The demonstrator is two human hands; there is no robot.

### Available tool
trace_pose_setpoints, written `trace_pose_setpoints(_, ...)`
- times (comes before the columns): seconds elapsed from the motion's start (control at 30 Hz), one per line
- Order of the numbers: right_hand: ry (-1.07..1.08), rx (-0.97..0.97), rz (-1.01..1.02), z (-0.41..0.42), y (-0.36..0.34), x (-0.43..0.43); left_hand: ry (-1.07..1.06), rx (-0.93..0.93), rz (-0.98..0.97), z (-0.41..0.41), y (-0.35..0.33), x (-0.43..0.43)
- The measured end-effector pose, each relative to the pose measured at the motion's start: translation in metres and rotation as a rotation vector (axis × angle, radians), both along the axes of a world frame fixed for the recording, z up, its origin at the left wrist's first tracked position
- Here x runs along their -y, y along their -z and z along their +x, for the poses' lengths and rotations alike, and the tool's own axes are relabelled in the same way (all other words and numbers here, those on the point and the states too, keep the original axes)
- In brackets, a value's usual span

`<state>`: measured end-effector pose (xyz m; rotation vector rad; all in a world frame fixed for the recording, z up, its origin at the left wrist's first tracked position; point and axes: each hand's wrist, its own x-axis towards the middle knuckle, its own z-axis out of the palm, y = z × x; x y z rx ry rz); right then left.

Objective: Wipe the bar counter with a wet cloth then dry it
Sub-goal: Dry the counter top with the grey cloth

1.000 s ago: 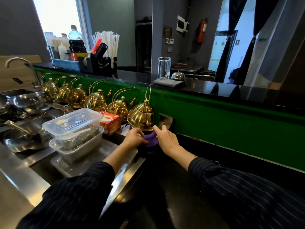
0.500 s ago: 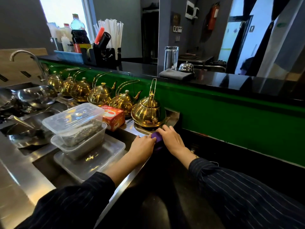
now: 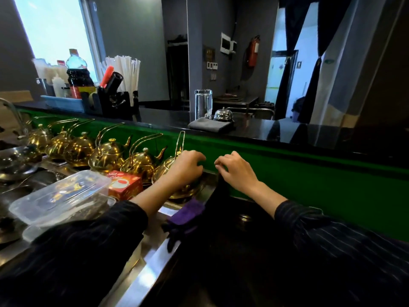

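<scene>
A dark cloth with a purple patch (image 3: pixel 188 214) is held up by its top edge, pinched between the left hand (image 3: pixel 188 167) and right hand (image 3: pixel 234 171), over the steel worktop's edge (image 3: pixel 141 269), so wiping of the black bar counter (image 3: pixel 254 129) is judged not yet begun.

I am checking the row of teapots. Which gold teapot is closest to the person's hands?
The last gold teapot at the right end of the row, beside the red box; the left hand partly covers it.
</scene>
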<state>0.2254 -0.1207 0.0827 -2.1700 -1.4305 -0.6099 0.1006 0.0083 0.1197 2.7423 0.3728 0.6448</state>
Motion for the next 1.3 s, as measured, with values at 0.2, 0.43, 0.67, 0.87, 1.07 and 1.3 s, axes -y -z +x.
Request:
trace_pose_setpoints(0.2,0.129,0.187,-0.031,0.050,-0.059,-0.017,-0.020,0.039,0.118,0.078,-0.045,-0.028)
trace_pose_setpoints(0.43,0.182,0.013,-0.297,0.095,-0.083,-0.064,-0.108,-0.266,0.267,0.142,-0.069,-0.065)
trace_pose_setpoints(0.67,0.137,-0.086,-0.510,0.110,-0.091,-0.089,-0.038,-0.440,0.187,0.159,-0.060,-0.100)
trace_pose_setpoints(0.87,0.105,-0.016,-0.384,0.106,-0.085,-0.057,-0.015,-0.348,0.253,0.134,-0.063,-0.088)
trace_pose_setpoints(1.07,0.135,0.057,-0.182,0.089,-0.087,-0.004,0.061,0.008,0.221,0.113,-0.056,-0.058)
trace_pose_setpoints(1.3,0.145,-0.271,0.051,0.079,-0.126,0.090,0.209,0.153,-0.257,0.107,-0.088,0.016)
